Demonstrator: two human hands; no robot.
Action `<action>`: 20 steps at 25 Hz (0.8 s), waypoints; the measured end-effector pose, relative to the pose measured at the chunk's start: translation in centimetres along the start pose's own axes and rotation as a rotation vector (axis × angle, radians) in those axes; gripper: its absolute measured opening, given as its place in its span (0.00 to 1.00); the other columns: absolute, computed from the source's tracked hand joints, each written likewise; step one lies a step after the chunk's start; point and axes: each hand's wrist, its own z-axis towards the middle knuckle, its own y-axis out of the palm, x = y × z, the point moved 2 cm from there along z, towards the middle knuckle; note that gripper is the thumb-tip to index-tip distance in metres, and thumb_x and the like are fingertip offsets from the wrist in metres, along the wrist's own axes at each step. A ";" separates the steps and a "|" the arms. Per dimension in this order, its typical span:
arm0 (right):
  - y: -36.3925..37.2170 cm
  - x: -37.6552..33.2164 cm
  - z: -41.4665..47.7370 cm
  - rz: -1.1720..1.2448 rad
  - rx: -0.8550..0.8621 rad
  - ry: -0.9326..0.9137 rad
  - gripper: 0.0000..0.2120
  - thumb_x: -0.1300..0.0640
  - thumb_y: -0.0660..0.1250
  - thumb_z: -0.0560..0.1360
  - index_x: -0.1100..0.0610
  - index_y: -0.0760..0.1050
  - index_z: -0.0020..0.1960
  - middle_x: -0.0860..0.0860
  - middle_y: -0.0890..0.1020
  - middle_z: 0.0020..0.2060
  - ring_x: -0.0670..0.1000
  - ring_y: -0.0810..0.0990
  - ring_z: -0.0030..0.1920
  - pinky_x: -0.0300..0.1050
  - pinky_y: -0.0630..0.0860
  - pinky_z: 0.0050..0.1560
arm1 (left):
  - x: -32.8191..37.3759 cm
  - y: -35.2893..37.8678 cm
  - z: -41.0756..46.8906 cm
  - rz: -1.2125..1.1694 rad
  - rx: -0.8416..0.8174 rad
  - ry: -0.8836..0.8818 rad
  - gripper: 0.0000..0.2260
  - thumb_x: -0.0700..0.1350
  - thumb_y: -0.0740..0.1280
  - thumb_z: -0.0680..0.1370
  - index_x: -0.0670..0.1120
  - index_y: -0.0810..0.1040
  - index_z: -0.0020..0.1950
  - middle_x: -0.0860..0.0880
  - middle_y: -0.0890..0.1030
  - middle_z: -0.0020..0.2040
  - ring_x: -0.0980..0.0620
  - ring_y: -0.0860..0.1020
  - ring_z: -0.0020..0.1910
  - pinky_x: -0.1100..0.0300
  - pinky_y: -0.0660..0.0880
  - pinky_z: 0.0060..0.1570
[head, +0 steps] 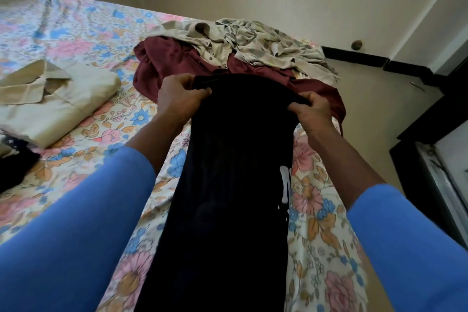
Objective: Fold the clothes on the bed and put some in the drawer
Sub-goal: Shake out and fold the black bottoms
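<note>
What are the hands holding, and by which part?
The dark garment: left hand and right hand each pinch a corner of its far edge.

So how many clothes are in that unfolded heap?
3: a maroon garment underneath, a beige buttoned shirt on top, a patterned cloth at its right. Others may hide beneath.

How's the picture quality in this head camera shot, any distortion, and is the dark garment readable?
Head view: wide-angle distortion stretches the blue sleeves near the bottom corners; light is soft, without glare; the dark garment, gripped by the left hand and right hand, is almost featureless black, its folds lost; the clothes pile behind looks slightly soft.
</note>
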 end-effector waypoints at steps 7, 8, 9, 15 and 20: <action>-2.8 3.5 -18.0 -0.364 -0.031 -0.324 0.13 0.62 0.70 0.67 0.45 0.82 0.43 0.45 0.83 0.46 0.46 0.80 0.49 0.50 0.79 0.52 | -5.2 -5.0 -16.9 0.527 -0.052 0.360 0.16 0.39 0.74 0.73 0.55 0.84 0.58 0.56 0.84 0.48 0.54 0.77 0.50 0.52 0.73 0.54; -2.8 4.5 -19.4 -0.515 -0.060 -0.366 0.14 0.62 0.72 0.67 0.45 0.81 0.47 0.44 0.82 0.47 0.47 0.78 0.50 0.52 0.77 0.54 | -6.6 -5.1 -18.0 0.626 -0.086 0.397 0.18 0.39 0.73 0.73 0.55 0.83 0.60 0.55 0.84 0.51 0.51 0.77 0.52 0.48 0.73 0.55; -2.7 5.4 -20.2 -0.659 -0.091 -0.421 0.15 0.60 0.73 0.68 0.44 0.81 0.51 0.43 0.81 0.49 0.48 0.76 0.52 0.53 0.74 0.55 | -7.9 -5.1 -18.7 0.706 -0.122 0.445 0.19 0.39 0.73 0.73 0.55 0.82 0.62 0.54 0.84 0.54 0.49 0.77 0.55 0.46 0.72 0.57; -3.9 3.7 -20.7 -0.638 0.014 -0.659 0.08 0.49 0.65 0.72 0.48 0.81 0.46 0.43 0.82 0.44 0.50 0.77 0.49 0.58 0.74 0.54 | -7.8 -5.9 -18.1 0.607 -0.049 0.535 0.10 0.50 0.66 0.74 0.53 0.83 0.53 0.55 0.81 0.51 0.50 0.75 0.53 0.47 0.71 0.54; -3.5 3.5 -18.0 -0.633 0.024 -0.561 0.19 0.41 0.59 0.80 0.52 0.83 0.47 0.47 0.84 0.42 0.51 0.81 0.46 0.58 0.77 0.54 | -5.2 -5.7 -15.6 0.478 -0.008 0.448 0.18 0.62 0.61 0.79 0.53 0.84 0.51 0.56 0.82 0.58 0.51 0.75 0.61 0.44 0.67 0.63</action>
